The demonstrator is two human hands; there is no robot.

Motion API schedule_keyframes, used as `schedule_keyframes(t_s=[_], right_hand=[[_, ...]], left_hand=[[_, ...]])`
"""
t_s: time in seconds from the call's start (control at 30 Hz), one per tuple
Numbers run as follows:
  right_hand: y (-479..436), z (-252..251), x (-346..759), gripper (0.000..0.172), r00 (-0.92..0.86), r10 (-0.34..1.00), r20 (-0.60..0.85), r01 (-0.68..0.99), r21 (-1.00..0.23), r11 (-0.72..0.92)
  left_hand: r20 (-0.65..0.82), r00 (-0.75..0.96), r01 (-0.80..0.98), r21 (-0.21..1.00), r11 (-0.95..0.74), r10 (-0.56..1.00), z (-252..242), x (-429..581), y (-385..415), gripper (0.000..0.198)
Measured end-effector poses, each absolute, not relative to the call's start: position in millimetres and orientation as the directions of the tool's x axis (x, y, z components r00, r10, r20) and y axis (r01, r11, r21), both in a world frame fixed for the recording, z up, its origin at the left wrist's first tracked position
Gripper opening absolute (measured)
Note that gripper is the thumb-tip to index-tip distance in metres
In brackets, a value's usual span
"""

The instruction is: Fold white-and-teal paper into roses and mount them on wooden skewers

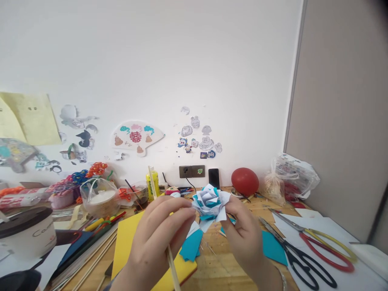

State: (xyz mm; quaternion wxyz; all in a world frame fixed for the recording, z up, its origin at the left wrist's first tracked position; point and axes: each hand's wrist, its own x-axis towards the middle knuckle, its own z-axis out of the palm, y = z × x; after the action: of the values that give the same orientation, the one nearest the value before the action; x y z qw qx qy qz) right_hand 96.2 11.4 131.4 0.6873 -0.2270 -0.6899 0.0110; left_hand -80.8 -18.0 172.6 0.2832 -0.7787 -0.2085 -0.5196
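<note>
A paper flower (209, 204) with layered white and turquoise petals is held up above the desk, in the middle of the view. My right hand (245, 230) pinches its right-hand petals between thumb and fingers. My left hand (160, 234) is closed around a thin wooden stick (172, 264), which runs up behind the fingers and comes out above them. The left fingertips reach the flower's left edge; whether they press on it I cannot tell. Turquoise paper pieces (191, 246) lie below the flower, partly on a yellow sheet (125, 234).
On the right lie black-handled scissors (303, 262) and a red-and-yellow-handled pair (327, 246), over white paper (333, 224). A red balloon (245, 181), a phone (214, 178) and a yellow bottle (152, 184) stand along the wall. A lidded cup (27, 236) is at left.
</note>
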Motion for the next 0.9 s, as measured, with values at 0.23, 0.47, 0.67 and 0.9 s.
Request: schedule_keyframes(t_s=[0.23,0.47,0.67,0.9], right_hand=[[13.9,128.9,97.1,0.014,0.035,0.449,0.893,0.123,-0.45,0.885],[16.8,126.4,97.5,0.016,0.022,0.532,0.847,0.035,-0.532,0.846],[18.1,126.2,97.6,0.017,0.021,0.526,0.85,0.006,-0.527,0.85],[19.7,124.9,98.2,0.016,0.008,0.547,0.837,-0.021,-0.547,0.837]], left_hand=[[0.934,0.354,0.649,-0.205,-0.733,0.053,173.7,-76.5,-17.7,0.018],[0.937,0.346,0.574,-0.174,-0.8,0.044,172.8,-73.9,-21.5,0.025],[0.925,0.366,0.586,-0.141,-0.798,0.105,172.0,-71.0,-21.0,0.019],[0.916,0.397,0.571,-0.199,-0.796,0.056,168.9,-77.1,-20.4,0.016]])
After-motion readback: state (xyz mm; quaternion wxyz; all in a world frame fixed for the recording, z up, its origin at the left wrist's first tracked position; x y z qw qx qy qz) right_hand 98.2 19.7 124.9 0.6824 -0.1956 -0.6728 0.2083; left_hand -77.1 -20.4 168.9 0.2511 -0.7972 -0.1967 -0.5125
